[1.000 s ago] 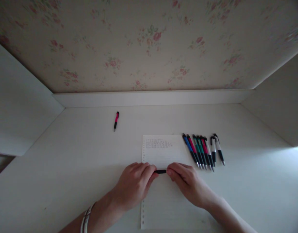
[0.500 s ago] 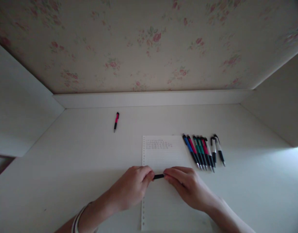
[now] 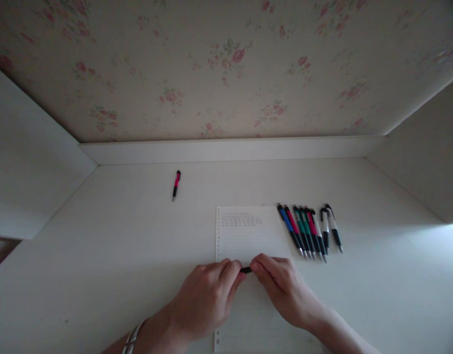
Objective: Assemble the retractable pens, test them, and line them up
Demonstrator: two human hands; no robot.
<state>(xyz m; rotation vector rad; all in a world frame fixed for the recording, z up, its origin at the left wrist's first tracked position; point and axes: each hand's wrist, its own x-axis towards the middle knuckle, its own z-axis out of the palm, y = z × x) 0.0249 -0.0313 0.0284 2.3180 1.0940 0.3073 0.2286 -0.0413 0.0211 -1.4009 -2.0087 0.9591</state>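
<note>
A pen [image 3: 245, 270] is pinched between my two hands, and only a short black stretch of it shows. My left hand [image 3: 212, 292] closes on its left part, with thumb and fingers pressed together. At the other end my right hand [image 3: 281, 287] grips it with the fingertips. Both hands are over a lined, hole-punched sheet of paper [image 3: 248, 241] that bears several rows of handwriting near its top. The pen's two ends are hidden by my fingers.
Right of centre, several pens lie side by side, among them a blue pen [image 3: 288, 226], green ones and a white pen [image 3: 334, 227]; some overlap the sheet's edge. A pink-and-black pen [image 3: 176, 186] lies alone farther back on the white desk [image 3: 119, 221]. Panels and a flowered wall [image 3: 226, 88] enclose it.
My left hand has shifted right along the pen, closer to my right hand, so less of the black part shows. My right hand has moved only slightly.
</note>
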